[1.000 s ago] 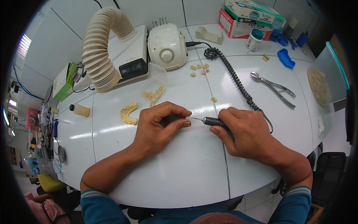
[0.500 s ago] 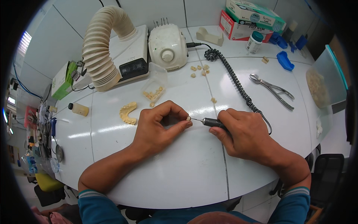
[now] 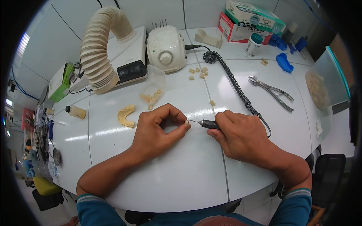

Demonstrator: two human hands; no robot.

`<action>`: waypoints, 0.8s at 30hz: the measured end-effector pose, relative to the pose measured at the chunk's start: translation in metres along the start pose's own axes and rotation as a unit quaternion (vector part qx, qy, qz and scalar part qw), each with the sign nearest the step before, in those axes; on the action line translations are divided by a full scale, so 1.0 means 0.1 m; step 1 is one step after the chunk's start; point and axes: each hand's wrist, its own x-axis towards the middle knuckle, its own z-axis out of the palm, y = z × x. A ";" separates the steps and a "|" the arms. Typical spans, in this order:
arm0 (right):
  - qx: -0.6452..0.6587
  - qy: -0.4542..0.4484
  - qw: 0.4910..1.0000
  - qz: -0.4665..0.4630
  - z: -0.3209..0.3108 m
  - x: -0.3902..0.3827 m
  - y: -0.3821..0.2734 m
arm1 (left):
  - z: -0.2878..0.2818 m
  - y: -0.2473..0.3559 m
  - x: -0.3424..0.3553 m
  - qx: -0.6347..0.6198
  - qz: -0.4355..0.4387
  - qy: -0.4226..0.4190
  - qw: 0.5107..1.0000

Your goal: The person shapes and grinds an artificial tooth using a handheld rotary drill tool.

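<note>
My left hand (image 3: pixel 158 135) pinches a small whitish tooth-like piece (image 3: pixel 186 122) between thumb and forefinger. My right hand (image 3: pixel 239 137) grips a dark rotary handpiece (image 3: pixel 207 124), its thin bit pointing left at that piece. A coiled black cord (image 3: pixel 235 86) links the handpiece to a white control unit (image 3: pixel 166 45) at the back. Left of my left hand lies a yellowish dental arch model (image 3: pixel 124 116). Just beyond the hands, a clear tub (image 3: pixel 149 84) holds several small tooth pieces (image 3: pixel 154 96), and a few more (image 3: pixel 201 74) lie loose on the white worktop (image 3: pixel 188 173).
A hose (image 3: pixel 90 60) arches over a machine at back left, near a bottle (image 3: pixel 77 112). Tools crowd the far left (image 3: pixel 56 156). Mask boxes (image 3: pixel 245 30), a jar (image 3: pixel 252 47), blue trays (image 3: pixel 284 62), steel pliers (image 3: pixel 269 92) and a lidded container (image 3: pixel 318 88) occupy the right.
Both hands, still holding the piece and handpiece, appear slightly further left, along with most of the scene as the view shifts. The grips look much the same.
</note>
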 end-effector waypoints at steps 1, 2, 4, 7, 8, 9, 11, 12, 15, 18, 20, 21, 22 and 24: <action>0.000 -0.004 1.000 0.003 0.00 0.00 0.00 | 0.01 -0.01 0.00 0.000 -0.001 0.000 1.000; 0.000 -0.008 1.000 0.007 0.00 0.00 -0.01 | 0.03 -0.03 0.00 -0.008 0.014 0.008 1.000; 0.001 -0.012 1.000 0.009 -0.01 0.00 -0.01 | 0.03 -0.04 0.00 -0.015 0.029 0.016 0.999; 0.002 -0.018 1.000 0.011 -0.02 0.00 -0.02 | 0.03 -0.04 0.01 -0.011 0.035 0.017 0.999; 0.003 -0.020 1.000 0.011 -0.02 0.00 -0.03 | 0.03 -0.04 0.00 -0.012 0.038 0.017 0.999; 0.003 -0.021 1.000 0.011 -0.01 0.00 -0.03 | 0.03 -0.04 0.00 -0.012 0.041 0.018 0.999; 0.000 -0.006 1.000 0.001 0.00 -0.01 -0.02 | 0.04 -0.06 0.00 -0.013 0.038 0.021 0.999; -0.001 -0.007 1.000 0.001 0.00 0.00 -0.02 | 0.05 -0.06 0.00 -0.013 0.034 0.023 0.999; -0.006 -0.001 1.000 0.001 -0.01 0.00 -0.03 | 0.06 -0.09 0.01 -0.015 0.048 0.026 0.998; -0.007 -0.015 1.000 0.007 -0.01 0.02 -0.02 | 0.05 -0.05 0.01 0.001 0.040 0.022 0.999; -0.014 -0.014 1.000 0.003 -0.01 0.03 -0.03 | 0.04 -0.06 0.00 0.001 0.038 0.020 0.999; -0.013 -0.014 1.000 0.002 0.00 0.02 -0.03 | 0.04 -0.06 0.00 0.001 0.037 0.019 0.999; -0.013 -0.006 1.000 0.000 0.01 0.02 -0.02 | 0.04 -0.06 0.00 0.001 0.036 0.020 0.999; -0.012 0.002 1.000 -0.003 0.01 0.01 -0.02 | 0.05 -0.07 0.01 -0.008 0.050 0.019 0.999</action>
